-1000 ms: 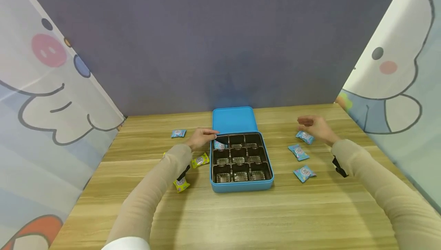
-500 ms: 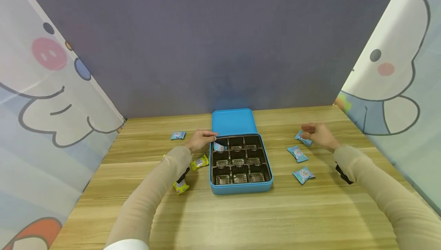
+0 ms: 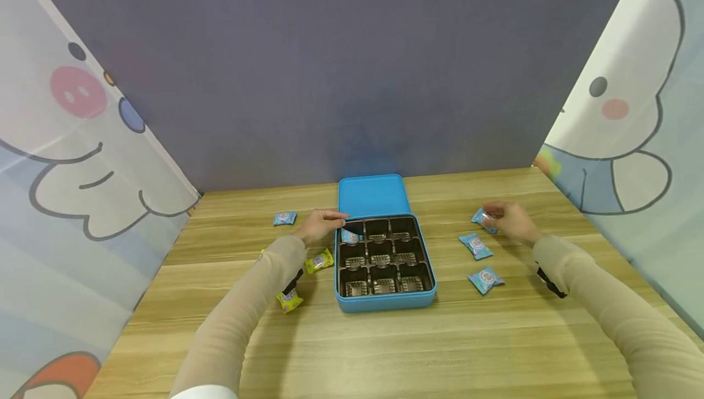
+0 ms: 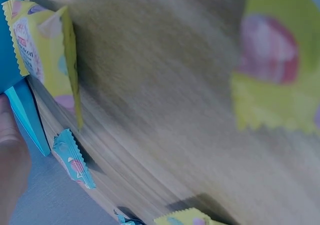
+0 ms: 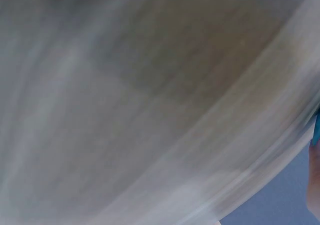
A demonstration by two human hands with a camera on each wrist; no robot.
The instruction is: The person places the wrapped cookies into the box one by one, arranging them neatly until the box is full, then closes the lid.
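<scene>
currently curving the right hand [image 3: 508, 220] over a blue sweet [image 3: 479, 216] on the table [image 3: 363, 356], with thumb and fingers bent about its right end, touching it. resting the left hand [image 3: 319, 225] at the far left corner of the box [image 3: 387, 303]; cannot tell whether pinching the rim or only touching it. just beside those fingertips, can see a second blue sweet [image 3: 350, 237] in the far left compartment of the dark tray [image 3: 381, 270]. wearing pale sleeves [image 3: 236, 319] and black bands [image 3: 551, 283]. near the right hand, can see two more blue sweets [image 3: 476, 246], closer to the body. left of the box, can see yellow sweets [image 3: 319, 261], partly hidden by the left sleeve, and farther back another blue one [image 3: 285, 219]. behind the box, can see a blue lid [image 3: 371, 195]. beyond the table, facing a dark panel [image 3: 341, 69] between cartoon-printed side panels [image 3: 632, 81].
</scene>
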